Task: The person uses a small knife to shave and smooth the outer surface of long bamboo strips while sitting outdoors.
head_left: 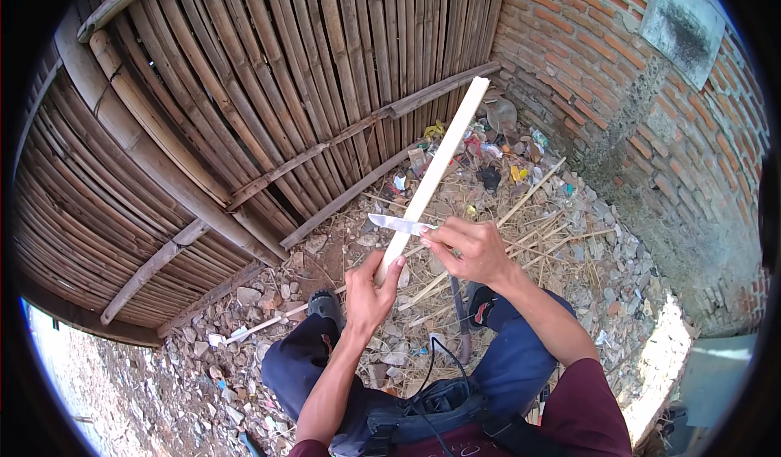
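My left hand (371,293) is closed round the lower end of a long pale strip of split bamboo (446,152), which slants up and away to the right. In my right hand (470,249) is a knife (394,223), gripped near the handle, most of which my fingers hide. Its pale blade points left and lies across the strip, a little above my left hand. Whether the edge bites into the strip I cannot tell.
A bamboo slat wall (325,58) rises ahead and left, a brick wall (561,58) on the right. Rubble (268,294), thin bamboo sticks (533,192) and coloured litter (517,172) cover the ground. My bent legs frame a dark rod-like tool (460,310), and a black cable (435,367) hangs before me.
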Demonstrator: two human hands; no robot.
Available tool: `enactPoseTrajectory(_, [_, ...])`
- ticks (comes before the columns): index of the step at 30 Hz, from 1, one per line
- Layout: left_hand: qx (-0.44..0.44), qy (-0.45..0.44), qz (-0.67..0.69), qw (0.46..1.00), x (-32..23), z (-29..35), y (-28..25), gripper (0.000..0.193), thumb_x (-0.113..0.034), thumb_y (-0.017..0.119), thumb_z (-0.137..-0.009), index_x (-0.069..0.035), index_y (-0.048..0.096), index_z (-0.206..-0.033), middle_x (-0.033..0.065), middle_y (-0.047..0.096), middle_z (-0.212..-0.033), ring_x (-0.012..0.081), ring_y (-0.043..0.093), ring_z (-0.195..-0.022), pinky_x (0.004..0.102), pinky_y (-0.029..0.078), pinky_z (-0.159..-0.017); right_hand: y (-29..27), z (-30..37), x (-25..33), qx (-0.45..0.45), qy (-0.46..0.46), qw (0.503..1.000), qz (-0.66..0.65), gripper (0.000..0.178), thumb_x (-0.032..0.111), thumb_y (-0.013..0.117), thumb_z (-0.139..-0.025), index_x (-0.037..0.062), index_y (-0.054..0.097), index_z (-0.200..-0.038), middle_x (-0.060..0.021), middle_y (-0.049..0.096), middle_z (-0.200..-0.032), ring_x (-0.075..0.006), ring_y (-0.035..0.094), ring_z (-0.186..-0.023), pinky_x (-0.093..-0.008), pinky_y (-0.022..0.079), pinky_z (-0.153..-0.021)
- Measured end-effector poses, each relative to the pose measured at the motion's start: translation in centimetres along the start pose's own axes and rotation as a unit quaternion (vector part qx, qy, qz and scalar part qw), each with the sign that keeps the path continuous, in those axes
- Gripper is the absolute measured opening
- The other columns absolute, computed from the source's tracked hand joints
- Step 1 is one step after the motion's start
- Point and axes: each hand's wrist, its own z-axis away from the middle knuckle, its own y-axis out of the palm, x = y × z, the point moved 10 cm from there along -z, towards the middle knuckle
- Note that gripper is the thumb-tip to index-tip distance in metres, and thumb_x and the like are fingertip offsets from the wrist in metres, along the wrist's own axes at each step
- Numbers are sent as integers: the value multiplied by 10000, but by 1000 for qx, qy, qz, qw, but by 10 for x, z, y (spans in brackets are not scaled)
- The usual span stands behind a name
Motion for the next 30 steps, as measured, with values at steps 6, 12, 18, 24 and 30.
enactPoseTrajectory(6, [-11, 3, -14, 1000, 1, 0, -2, 292, -276, 764, -1017, 3, 723, -941, 169, 646, -626, 252, 630, -520, 397, 472, -553, 7, 4, 3, 9, -12, 1000, -3, 93, 160, 838, -890, 117, 814, -968, -10, 663, -751, -177, 634, -518, -330, 475, -434])
enactPoseTrajectory(12, [-21, 3, -15, 1000, -3, 2, -5, 282, -258, 772, -1011, 8, 714, -940, 189, 662, -643, 270, 657, -523, 406, 475, -539, 9, 6, 1, 12, -15, 1000, -10, 106, 157, 842, -881, 126, 819, -979, -9, 638, -737, -180, 617, -501, -339, 461, -425])
enactPoseTrajectory(18, [-27, 13, -17, 999, -8, 3, -7, 280, -246, 768, -1013, 19, 709, -945, 208, 667, -653, 293, 664, -526, 407, 478, -531, 4, 3, 3, -1, -24, 1000, 5, 111, 148, 848, -867, 126, 817, -971, -7, 634, -738, -184, 626, -508, -340, 462, -425])
enactPoseTrajectory(24, [-39, 27, 2, 999, -18, 3, -8, 264, -212, 766, -1011, 27, 694, -924, 153, 588, -609, 199, 566, -506, 376, 430, -529, -5, 1, 3, -5, -33, 999, 37, 147, 107, 860, -829, 113, 822, -972, -7, 656, -742, -172, 634, -518, -334, 474, -443])
enactPoseTrajectory(30, [-43, 30, 6, 999, -19, 4, -10, 251, -199, 765, -1011, 32, 695, -944, 179, 613, -637, 218, 591, -518, 384, 444, -536, -12, -4, 8, -19, -42, 997, 62, 146, 130, 861, -843, 141, 818, -981, 6, 618, -715, -166, 615, -495, -336, 463, -422])
